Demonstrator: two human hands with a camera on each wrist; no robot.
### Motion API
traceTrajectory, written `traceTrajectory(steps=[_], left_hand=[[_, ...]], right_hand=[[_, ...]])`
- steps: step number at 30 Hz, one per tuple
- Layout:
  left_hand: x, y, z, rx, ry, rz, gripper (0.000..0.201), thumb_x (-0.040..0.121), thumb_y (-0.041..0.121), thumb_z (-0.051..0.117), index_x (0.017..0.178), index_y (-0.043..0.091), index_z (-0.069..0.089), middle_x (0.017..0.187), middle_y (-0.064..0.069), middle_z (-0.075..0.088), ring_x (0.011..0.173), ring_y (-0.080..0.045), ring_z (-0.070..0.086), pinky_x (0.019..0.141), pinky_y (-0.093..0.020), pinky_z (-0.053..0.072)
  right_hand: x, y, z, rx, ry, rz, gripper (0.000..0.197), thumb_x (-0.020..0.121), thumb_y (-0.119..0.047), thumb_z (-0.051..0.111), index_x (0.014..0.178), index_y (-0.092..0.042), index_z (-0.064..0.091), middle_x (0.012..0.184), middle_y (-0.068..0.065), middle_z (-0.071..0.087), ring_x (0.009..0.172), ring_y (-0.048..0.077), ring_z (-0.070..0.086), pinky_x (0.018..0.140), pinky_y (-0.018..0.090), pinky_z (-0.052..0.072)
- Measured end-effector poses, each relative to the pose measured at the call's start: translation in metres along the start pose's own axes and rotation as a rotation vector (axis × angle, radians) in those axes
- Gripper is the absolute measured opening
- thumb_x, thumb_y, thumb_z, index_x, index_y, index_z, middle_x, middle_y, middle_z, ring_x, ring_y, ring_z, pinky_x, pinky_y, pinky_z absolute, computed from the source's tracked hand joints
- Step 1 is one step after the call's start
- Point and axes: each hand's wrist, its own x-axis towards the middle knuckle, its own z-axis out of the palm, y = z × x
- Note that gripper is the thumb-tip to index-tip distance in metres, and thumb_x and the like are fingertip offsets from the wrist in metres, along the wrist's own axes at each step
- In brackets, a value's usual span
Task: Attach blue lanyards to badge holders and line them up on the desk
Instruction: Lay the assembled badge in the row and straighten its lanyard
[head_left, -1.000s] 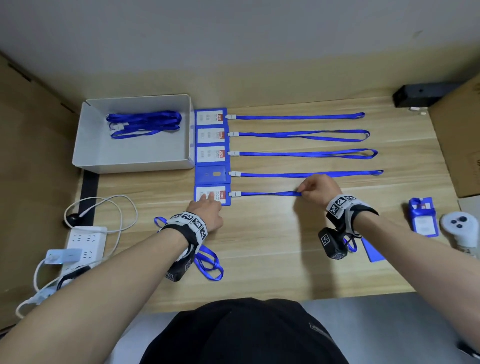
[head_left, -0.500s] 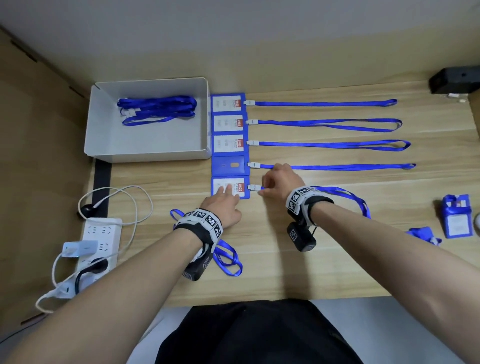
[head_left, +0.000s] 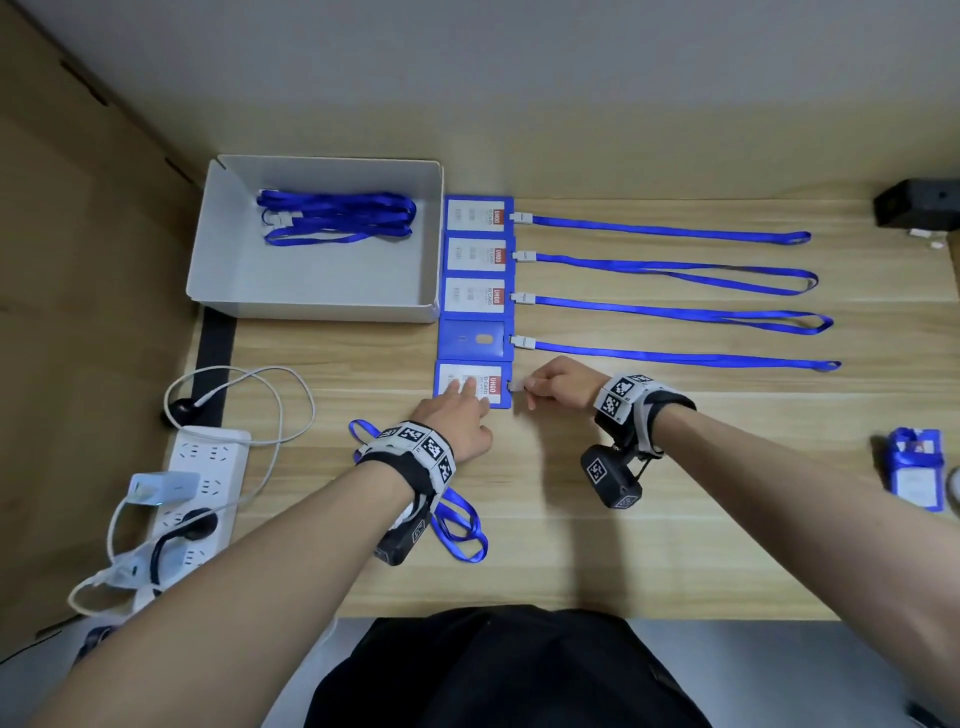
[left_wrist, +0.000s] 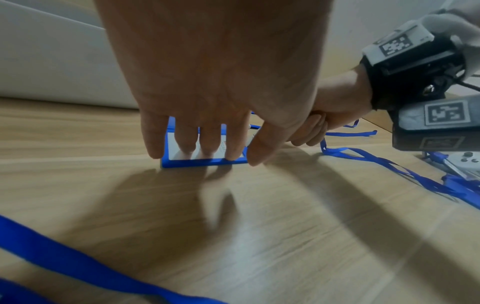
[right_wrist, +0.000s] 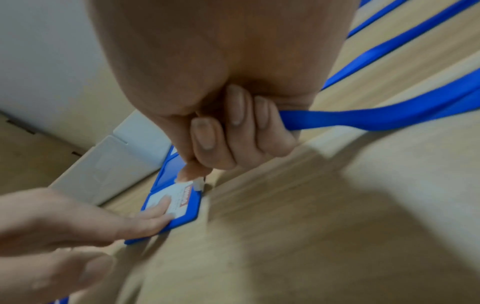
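Five holders: fifth badge holder nearest on the desk.
Left hand: straight fingers press the holder flat.
Right hand: fingers curled, seemingly pinching the lanyard clip at the holder's edge.

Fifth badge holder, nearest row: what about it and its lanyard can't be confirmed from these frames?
- Clip engagement with the fifth badge holder: head view too small, right wrist view blurred, right hand covers it.
- Lanyard run: head view, hidden under the right forearm.
- Card print: left hand fingers cover it; left wrist view blurred.
- Spare holder contents: head view, too small, near the edge.
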Motion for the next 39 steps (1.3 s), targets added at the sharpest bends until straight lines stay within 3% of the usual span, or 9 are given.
traceTrajectory(steps=[4, 9, 13, 16, 22, 27, 34, 37, 39], left_hand=[[0.0, 0.003, -0.003, 0.019, -0.012, 0.0, 0.057, 0.095, 0.03, 0.039, 0.15, 0.02, 0.032, 0.164, -0.006, 0.003, 0.15, -0.027, 0.012, 0.112, -0.045, 0.034], [0.008, 0.002, -0.007, -0.017, -0.048, -0.057, 0.061, 0.092, 0.033, 0.043, 0.15, 0.021, 0.032, 0.164, -0.005, 0.005, 0.147, -0.028, 0.024, 0.11, -0.044, 0.036], [0.015, 0.004, -0.008, -0.037, -0.063, -0.132, 0.07, 0.079, 0.039, 0.043, 0.144, 0.014, 0.038, 0.162, -0.007, 0.019, 0.136, -0.029, 0.041, 0.098, -0.04, 0.045], [0.021, 0.008, -0.01, -0.075, -0.052, -0.133, 0.058, 0.068, 0.042, 0.042, 0.117, 0.013, 0.056, 0.15, -0.004, 0.041, 0.109, -0.025, 0.057, 0.082, -0.034, 0.049], [0.024, 0.012, -0.016, -0.101, -0.028, -0.124, 0.027, 0.081, 0.035, 0.051, 0.093, 0.014, 0.063, 0.101, -0.002, 0.061, 0.09, -0.023, 0.059, 0.071, -0.03, 0.046], [0.02, 0.018, -0.015, -0.051, 0.042, -0.136, 0.024, 0.081, 0.033, 0.05, 0.082, 0.013, 0.064, 0.092, -0.006, 0.065, 0.084, -0.025, 0.062, 0.065, -0.029, 0.045], [0.015, 0.087, -0.023, 0.172, 0.339, -0.181, 0.017, 0.091, 0.024, 0.042, 0.09, 0.016, 0.057, 0.096, -0.007, 0.063, 0.088, -0.028, 0.053, 0.074, -0.033, 0.037], [0.026, 0.142, -0.017, 0.241, 0.424, 0.026, 0.023, 0.09, 0.018, 0.041, 0.102, 0.012, 0.06, 0.106, -0.009, 0.064, 0.098, -0.03, 0.055, 0.077, -0.036, 0.037], [0.037, 0.165, -0.003, 0.196, 0.382, 0.191, 0.034, 0.091, 0.019, 0.042, 0.121, 0.009, 0.054, 0.129, -0.013, 0.055, 0.118, -0.031, 0.049, 0.092, -0.04, 0.039]], right_hand=[[-0.008, 0.017, -0.013, -0.153, 0.059, 0.026, 0.038, 0.1, -0.027, 0.051, 0.066, -0.022, 0.067, 0.063, -0.004, 0.055, 0.063, 0.012, 0.048, 0.072, 0.031, 0.039], [-0.029, 0.05, -0.04, -0.313, 0.129, 0.125, 0.027, 0.1, -0.023, 0.047, 0.087, -0.018, 0.071, 0.1, -0.003, 0.069, 0.095, 0.017, 0.06, 0.088, 0.03, 0.043], [-0.05, 0.066, -0.052, -0.416, 0.223, 0.22, 0.027, 0.095, -0.025, 0.047, 0.072, -0.028, 0.059, 0.085, -0.005, 0.061, 0.084, 0.021, 0.057, 0.072, 0.028, 0.039], [-0.064, 0.08, -0.058, -0.435, 0.339, 0.27, 0.019, 0.091, -0.028, 0.05, 0.084, -0.026, 0.068, 0.089, -0.001, 0.065, 0.084, 0.025, 0.06, 0.07, 0.028, 0.041], [-0.081, 0.105, -0.067, -0.403, 0.493, 0.338, 0.017, 0.083, -0.028, 0.058, 0.082, -0.023, 0.074, 0.082, 0.002, 0.069, 0.075, 0.027, 0.062, 0.065, 0.027, 0.045], [-0.079, 0.117, -0.066, -0.374, 0.564, 0.38, 0.023, 0.083, -0.038, 0.056, 0.089, -0.026, 0.074, 0.092, 0.0, 0.069, 0.081, 0.026, 0.063, 0.068, 0.029, 0.048], [-0.071, 0.121, -0.075, -0.372, 0.501, 0.36, 0.018, 0.084, -0.031, 0.057, 0.09, -0.026, 0.073, 0.082, 0.001, 0.067, 0.074, 0.025, 0.061, 0.064, 0.028, 0.046], [-0.069, 0.126, -0.075, -0.378, 0.52, 0.36, 0.018, 0.083, -0.031, 0.058, 0.091, -0.026, 0.073, 0.09, 0.003, 0.068, 0.078, 0.027, 0.059, 0.067, 0.028, 0.044], [-0.066, 0.127, -0.072, -0.382, 0.526, 0.35, 0.019, 0.082, -0.032, 0.058, 0.092, -0.025, 0.073, 0.094, 0.003, 0.069, 0.081, 0.029, 0.06, 0.068, 0.028, 0.043]])
